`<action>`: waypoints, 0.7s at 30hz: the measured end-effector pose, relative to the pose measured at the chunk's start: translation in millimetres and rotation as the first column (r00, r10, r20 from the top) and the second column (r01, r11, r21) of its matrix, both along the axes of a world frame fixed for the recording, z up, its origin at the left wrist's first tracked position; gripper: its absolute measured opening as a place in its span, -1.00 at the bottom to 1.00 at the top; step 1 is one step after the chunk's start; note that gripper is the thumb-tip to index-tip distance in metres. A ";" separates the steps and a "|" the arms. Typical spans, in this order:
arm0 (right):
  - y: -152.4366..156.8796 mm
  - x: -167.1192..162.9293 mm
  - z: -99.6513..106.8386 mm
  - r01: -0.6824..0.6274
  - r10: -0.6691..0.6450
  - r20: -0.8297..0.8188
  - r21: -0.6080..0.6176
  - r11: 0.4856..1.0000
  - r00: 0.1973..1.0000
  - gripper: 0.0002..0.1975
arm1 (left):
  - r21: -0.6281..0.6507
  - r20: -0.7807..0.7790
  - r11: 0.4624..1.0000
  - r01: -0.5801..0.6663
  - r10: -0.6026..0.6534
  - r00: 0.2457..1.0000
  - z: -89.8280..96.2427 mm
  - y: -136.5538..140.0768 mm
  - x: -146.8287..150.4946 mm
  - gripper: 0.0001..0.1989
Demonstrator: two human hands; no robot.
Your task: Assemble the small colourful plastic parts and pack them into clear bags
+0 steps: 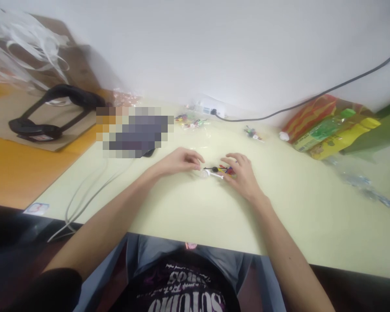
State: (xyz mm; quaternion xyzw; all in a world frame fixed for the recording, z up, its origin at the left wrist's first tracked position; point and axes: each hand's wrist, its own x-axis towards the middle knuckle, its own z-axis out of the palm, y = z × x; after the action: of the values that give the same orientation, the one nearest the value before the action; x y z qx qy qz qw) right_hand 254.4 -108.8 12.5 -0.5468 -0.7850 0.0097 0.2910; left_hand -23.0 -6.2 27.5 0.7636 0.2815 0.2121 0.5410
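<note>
Small plastic pieces with round heads and thin stems lie together on the pale table between my two hands. One is a white piece [206,173], another a black piece [215,169]; red, yellow and blue pieces [229,170] sit against my right hand. My left hand [185,160] is curved beside the white piece, its thumb and fingertips apart; whether it touches the piece I cannot tell. Over the coloured pieces arches my right hand [242,171], with fingers spread and thumb low near the white stem. Its palm side partly hides the pile.
Behind lie bagged coloured pieces [193,122] and a smaller bunch [254,133]. A blurred-out dark object [136,134] and cables [94,197] are at left, beside a black-handled frame [55,112]. Right: snack packaging [328,130] and clear plastic [360,180]. A black cord [279,112] runs along the wall.
</note>
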 end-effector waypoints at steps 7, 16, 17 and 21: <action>-15.7 -21.0 18.0 -0.077 0.000 -0.515 -0.128 0.989 0.857 -0.44 | 0.152 0.058 0.985 -0.087 0.079 0.995 5.1 -3.0 3.0 -0.69; -20.7 -45.7 20.2 -0.177 0.024 -0.519 -0.247 0.953 0.855 -0.60 | 0.221 0.180 0.948 -0.229 0.191 0.965 6.7 -8.6 8.6 -0.77; -20.3 -45.7 19.1 -0.151 -0.008 -0.540 -0.249 0.957 0.841 -0.57 | 0.223 0.180 0.948 -0.228 0.189 0.965 6.7 -8.7 8.8 -0.77; -17.9 -41.1 16.4 0.041 -0.163 -0.629 -0.204 0.978 0.760 -0.55 | 0.245 0.177 0.945 -0.219 0.178 0.968 8.3 -10.0 8.7 -0.77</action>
State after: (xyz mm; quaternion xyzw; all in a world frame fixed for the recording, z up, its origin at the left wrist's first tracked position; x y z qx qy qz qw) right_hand 213.2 -126.8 28.9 -0.5764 -0.6028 0.2501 0.4918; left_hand -14.3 -16.3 35.8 0.7777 0.2844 0.3588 0.4308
